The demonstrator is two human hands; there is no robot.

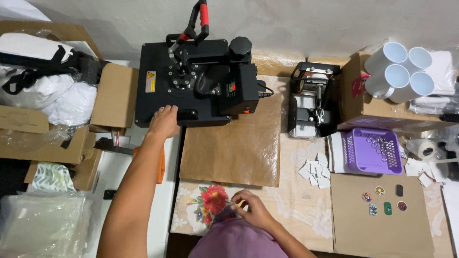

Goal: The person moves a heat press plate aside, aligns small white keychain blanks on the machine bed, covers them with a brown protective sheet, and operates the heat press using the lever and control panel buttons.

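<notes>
My left hand point(163, 122) rests on the front left edge of a black heat press point(191, 81), whose top plate is swung to the left and whose red-gripped handle point(198, 21) stands up. A sheet of brown paper point(234, 143) lies in front of the press. My right hand point(252, 206) is near the table's front edge, fingers pinched on a small yellowish item beside a red flower print on the tablecloth point(210, 200). What exactly the fingers hold is too small to tell.
A smaller mug press point(313, 98) stands right of the heat press. White mugs point(401, 71) lie on a cardboard box, with a purple basket point(373, 150), white paper bits point(315, 169) and several small printed badges point(382, 198) below. Cardboard boxes and bags crowd the left.
</notes>
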